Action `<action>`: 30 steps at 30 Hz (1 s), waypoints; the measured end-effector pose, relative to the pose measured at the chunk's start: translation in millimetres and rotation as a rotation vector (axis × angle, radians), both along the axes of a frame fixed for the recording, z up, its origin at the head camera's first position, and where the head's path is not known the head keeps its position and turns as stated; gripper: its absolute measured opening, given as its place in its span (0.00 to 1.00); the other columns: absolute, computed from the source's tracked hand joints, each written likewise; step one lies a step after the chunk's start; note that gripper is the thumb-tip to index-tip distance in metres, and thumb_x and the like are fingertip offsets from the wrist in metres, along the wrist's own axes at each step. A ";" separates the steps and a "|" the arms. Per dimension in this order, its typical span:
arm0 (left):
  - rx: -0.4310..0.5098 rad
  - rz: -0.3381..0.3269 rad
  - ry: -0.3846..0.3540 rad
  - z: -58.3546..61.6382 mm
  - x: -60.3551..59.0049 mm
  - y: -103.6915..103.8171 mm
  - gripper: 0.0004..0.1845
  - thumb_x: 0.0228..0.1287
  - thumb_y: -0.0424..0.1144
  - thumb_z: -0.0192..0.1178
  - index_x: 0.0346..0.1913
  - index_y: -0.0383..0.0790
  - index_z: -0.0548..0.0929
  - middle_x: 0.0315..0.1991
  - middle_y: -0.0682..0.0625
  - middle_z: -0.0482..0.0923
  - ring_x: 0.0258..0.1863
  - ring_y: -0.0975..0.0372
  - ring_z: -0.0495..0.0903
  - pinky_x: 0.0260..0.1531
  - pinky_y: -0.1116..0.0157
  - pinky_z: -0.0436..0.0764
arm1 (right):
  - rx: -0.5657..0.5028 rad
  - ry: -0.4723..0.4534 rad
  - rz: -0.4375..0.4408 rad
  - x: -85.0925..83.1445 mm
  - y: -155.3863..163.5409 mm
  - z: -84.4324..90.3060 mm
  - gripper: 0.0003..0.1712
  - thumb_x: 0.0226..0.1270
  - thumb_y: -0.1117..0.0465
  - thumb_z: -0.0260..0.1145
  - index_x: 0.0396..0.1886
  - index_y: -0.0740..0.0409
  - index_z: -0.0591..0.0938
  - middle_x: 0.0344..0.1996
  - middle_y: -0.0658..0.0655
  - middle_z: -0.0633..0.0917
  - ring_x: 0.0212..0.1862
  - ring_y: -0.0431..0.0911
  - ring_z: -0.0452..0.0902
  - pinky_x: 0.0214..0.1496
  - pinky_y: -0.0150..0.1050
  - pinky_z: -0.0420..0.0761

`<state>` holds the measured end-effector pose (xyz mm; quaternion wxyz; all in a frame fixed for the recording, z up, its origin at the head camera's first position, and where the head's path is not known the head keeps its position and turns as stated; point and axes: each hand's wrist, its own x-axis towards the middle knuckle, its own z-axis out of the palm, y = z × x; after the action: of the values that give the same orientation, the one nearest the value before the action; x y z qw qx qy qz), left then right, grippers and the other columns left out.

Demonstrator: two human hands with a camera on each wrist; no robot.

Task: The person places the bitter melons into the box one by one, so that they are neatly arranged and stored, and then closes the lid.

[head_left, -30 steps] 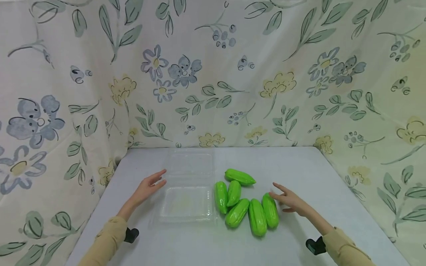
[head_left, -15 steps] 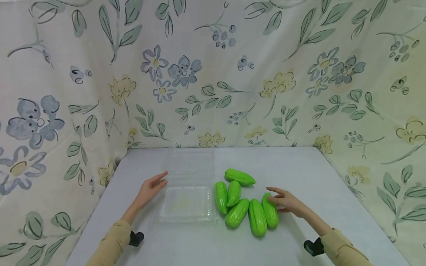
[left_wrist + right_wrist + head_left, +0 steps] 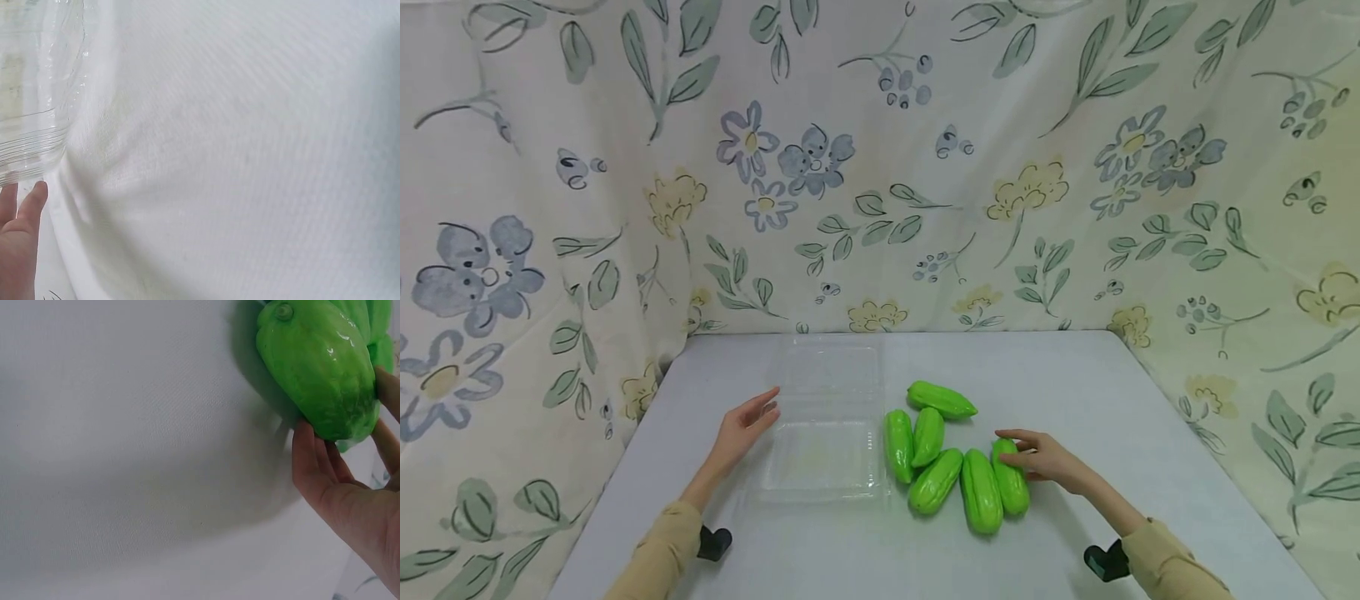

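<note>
Head view: my right hand [image 3: 1045, 457] has its fingers curling round the rightmost green chayote [image 3: 1011, 477], thumb on the near side, at the edge of the pile so nothing blocks it. My left hand [image 3: 741, 425] lies flat, fingers straight, touching the clear plastic clamshell [image 3: 823, 458], probably steadying it.

Left wrist view: fingertips [image 3: 34, 194] right at the clamshell's ribbed corner [image 3: 28, 144].

Right wrist view: fingers [image 3: 312, 456] cup the chayote [image 3: 319, 375] on the table [image 3: 125, 456].

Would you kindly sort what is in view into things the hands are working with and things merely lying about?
In hand:
- right hand, its grip closing round the rightmost green gourd
- left hand beside the clear plastic box

Lying about:
- five other green gourds
- table
- floral cloth
</note>
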<state>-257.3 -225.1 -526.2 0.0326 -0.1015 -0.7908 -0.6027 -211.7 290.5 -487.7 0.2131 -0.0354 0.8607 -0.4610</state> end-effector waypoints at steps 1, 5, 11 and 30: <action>0.010 -0.004 0.001 -0.5 0.0 0.1 0.27 0.66 0.42 0.59 0.66 0.36 0.70 0.67 0.40 0.67 0.64 0.47 0.68 0.49 0.81 0.72 | -0.001 0.000 0.000 -0.3 0.4 -0.4 0.35 0.64 0.51 0.65 0.67 0.60 0.68 0.62 0.78 0.65 0.59 0.64 0.70 0.47 0.50 0.81; 0.036 -0.015 0.009 0.0 0.8 1.0 0.28 0.66 0.41 0.60 0.66 0.35 0.70 0.68 0.39 0.66 0.65 0.46 0.66 0.50 0.81 0.73 | -0.007 -0.004 -0.004 -1.2 1.8 -1.9 0.36 0.63 0.50 0.66 0.67 0.59 0.68 0.62 0.78 0.65 0.59 0.62 0.71 0.47 0.49 0.81; 0.005 -0.011 0.028 1.1 1.6 1.4 0.29 0.65 0.40 0.60 0.66 0.33 0.69 0.66 0.38 0.67 0.63 0.45 0.67 0.48 0.82 0.73 | -0.024 -0.013 -0.005 -1.3 3.1 -4.4 0.36 0.64 0.50 0.65 0.68 0.59 0.67 0.63 0.78 0.64 0.59 0.62 0.70 0.48 0.49 0.81; -0.141 0.040 0.031 3.5 1.8 2.3 0.26 0.65 0.44 0.60 0.65 0.41 0.72 0.65 0.45 0.71 0.62 0.53 0.73 0.50 0.82 0.70 | -0.017 -0.016 -0.030 1.1 1.6 -3.7 0.36 0.64 0.50 0.66 0.67 0.60 0.68 0.63 0.77 0.65 0.59 0.62 0.70 0.48 0.49 0.81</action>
<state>-255.5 -222.9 -522.7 0.0495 -0.0969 -0.8324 -0.5433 -210.6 292.1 -491.4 0.2128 -0.0204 0.8555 -0.4717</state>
